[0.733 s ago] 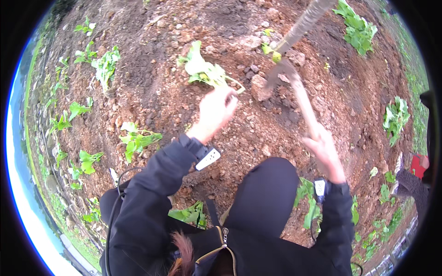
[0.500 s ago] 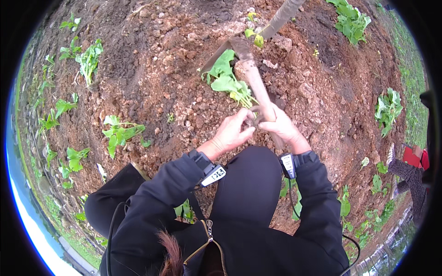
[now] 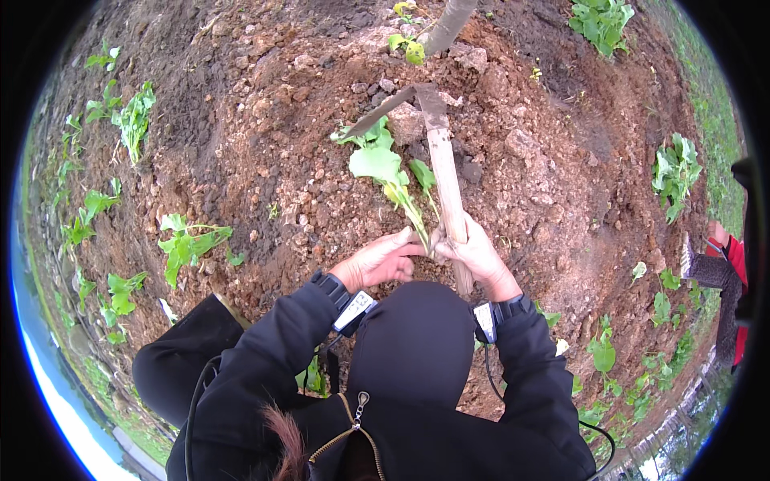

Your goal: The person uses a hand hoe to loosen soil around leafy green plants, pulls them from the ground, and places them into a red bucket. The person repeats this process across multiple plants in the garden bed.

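A hoe with a wooden handle and a dark metal blade slants up from my lap over the soil. My right hand is closed around the lower handle, its fingertips also against the stem ends of some green leafy seedlings. Those seedlings lie left of the handle, leaves under and beside the blade, stems pointing at me. My left hand is beside the stems, thumb and forefinger at their lower ends, the fingers apart. Whether the left fingertips grip a stem is hard to see.
Clumpy brown soil surrounds my knees. Small leafy plants grow on the left, and a bunch of seedlings lies beyond them. More bunches lie at right. A grey trunk or pole rises ahead. Another person's red sleeve shows at the right edge.
The left hand's fingers have loosened from a pinch and spread. The hoe stands more upright in view, and the seedlings' stems have shifted toward me and to the left.
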### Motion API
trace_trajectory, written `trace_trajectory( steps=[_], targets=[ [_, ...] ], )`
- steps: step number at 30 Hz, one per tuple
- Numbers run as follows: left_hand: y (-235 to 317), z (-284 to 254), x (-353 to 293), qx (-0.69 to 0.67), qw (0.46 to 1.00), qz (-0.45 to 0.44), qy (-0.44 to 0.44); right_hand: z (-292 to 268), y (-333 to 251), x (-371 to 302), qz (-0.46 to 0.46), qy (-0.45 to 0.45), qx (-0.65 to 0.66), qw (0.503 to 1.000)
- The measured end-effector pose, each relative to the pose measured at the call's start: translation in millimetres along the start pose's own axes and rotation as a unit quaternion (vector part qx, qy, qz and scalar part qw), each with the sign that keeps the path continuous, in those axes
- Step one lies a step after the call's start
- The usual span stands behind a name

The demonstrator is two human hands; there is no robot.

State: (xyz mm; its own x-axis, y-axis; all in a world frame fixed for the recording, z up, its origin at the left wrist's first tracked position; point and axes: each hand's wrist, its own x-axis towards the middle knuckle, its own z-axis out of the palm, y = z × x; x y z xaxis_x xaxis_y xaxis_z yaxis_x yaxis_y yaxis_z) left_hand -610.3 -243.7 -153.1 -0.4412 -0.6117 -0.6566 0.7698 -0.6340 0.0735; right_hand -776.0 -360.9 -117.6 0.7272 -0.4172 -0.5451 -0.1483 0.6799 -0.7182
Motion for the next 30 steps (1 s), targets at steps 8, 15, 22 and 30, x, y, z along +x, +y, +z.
trace_trajectory(
  steps=[8,15,22,30],
  targets=[
    [20,-11,6,-0.075,0.985,0.146,-0.051,7,-11,-33,-0.042,0.048,-0.045,0.997],
    [54,-45,-58,-0.079,0.949,0.299,0.052,-14,31,-36,-0.016,0.3,-0.182,0.936],
    [61,-68,-76,-0.054,0.926,0.364,0.09,27,9,77,-0.124,0.146,-0.387,0.902],
    [75,-71,-85,-0.042,0.907,0.406,0.099,-1,-14,71,-0.147,0.236,-0.497,0.822]
  ],
)
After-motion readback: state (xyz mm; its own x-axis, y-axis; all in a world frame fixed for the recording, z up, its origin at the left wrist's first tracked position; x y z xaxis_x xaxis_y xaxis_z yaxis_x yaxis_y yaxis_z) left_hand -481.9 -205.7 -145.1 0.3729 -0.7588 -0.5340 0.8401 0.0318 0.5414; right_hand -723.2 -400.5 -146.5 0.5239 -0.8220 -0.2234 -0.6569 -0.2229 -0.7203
